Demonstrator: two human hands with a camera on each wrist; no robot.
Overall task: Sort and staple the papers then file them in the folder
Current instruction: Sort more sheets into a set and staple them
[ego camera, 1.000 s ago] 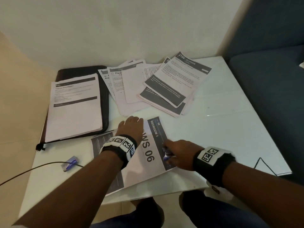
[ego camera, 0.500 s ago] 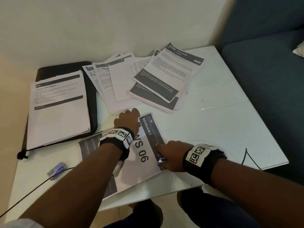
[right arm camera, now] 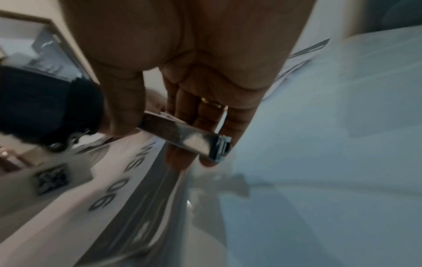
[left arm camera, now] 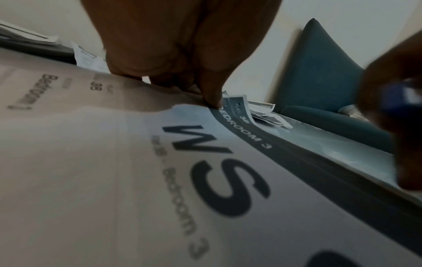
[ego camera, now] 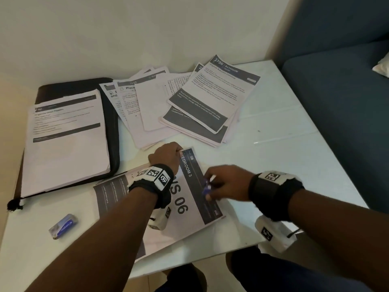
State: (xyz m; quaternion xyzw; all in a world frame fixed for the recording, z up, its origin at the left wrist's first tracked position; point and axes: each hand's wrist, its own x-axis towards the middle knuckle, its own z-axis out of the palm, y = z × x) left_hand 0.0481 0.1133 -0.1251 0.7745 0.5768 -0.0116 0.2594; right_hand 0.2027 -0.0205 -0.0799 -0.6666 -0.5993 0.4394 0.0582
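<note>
Left hand [ego camera: 165,153] down at the far end of the BEDROOM 3 sheet [ego camera: 195,199], fingertips [left arm camera: 213,101] pressing its dark header against the counter [ego camera: 294,144]. Right hand [ego camera: 228,183] clamped round a small stapler [right arm camera: 182,134], just above the sheet's right edge. Loose papers [ego camera: 189,106] fan out behind; folder [ego camera: 110,123] far left, another stapler [ego camera: 63,226] near left.

**Camera setup: 3 views**

Head: high, looking down and forward at the table [ego camera: 294,157]; both forearms enter from the bottom edge.
Left wrist: very near, skimming the "BEDROOM 3" sheet [left arm camera: 228,180], sofa [left arm camera: 319,81] at upper right.
Right wrist: close under the palm, blurred.
All three share that sheet.
</note>
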